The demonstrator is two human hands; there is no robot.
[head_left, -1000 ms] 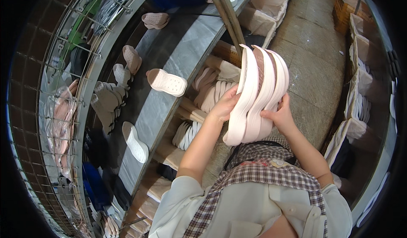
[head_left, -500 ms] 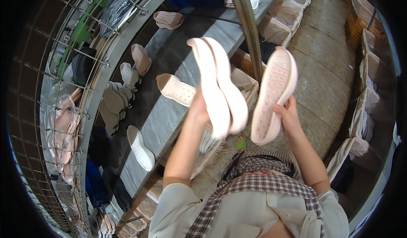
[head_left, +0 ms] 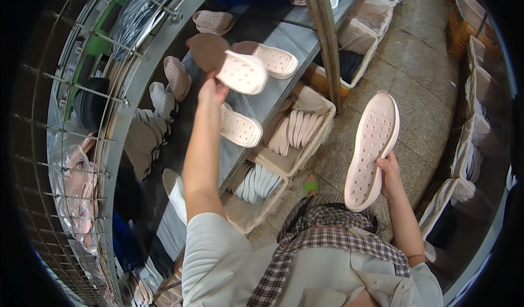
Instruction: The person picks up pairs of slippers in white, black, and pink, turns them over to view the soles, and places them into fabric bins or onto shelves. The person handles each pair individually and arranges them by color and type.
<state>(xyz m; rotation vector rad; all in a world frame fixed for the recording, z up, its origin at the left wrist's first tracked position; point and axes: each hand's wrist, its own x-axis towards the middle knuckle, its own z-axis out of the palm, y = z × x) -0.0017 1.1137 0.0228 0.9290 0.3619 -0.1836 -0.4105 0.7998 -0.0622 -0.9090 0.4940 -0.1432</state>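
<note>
Over the grey bench [head_left: 273, 105], my left hand [head_left: 213, 91] is closed on the edge of a pale pink shoe sole [head_left: 243, 75], whose far part lies in shade. Just beyond it, another pale sole [head_left: 275, 61] rests on the bench. Nearer me, one more perforated sole [head_left: 240, 129] lies partly behind my left forearm. Out to the right, above the floor, my right hand [head_left: 388, 176] grips a long pale pink sole [head_left: 374, 148] by its side, thumb on the perforated face.
Lined baskets of soles [head_left: 305, 127] stand along the bench's right side. A metal post [head_left: 322, 39] rises by the bench. Wire mesh [head_left: 71, 165] borders the left, with soles [head_left: 177, 77] near it. More lined crates [head_left: 469, 143] line the right of the walkway.
My left hand has moved left and away from me over the bench. It held two soles; now one is in it and another lies on the bench. My right hand's sole has shifted right and lower.
</note>
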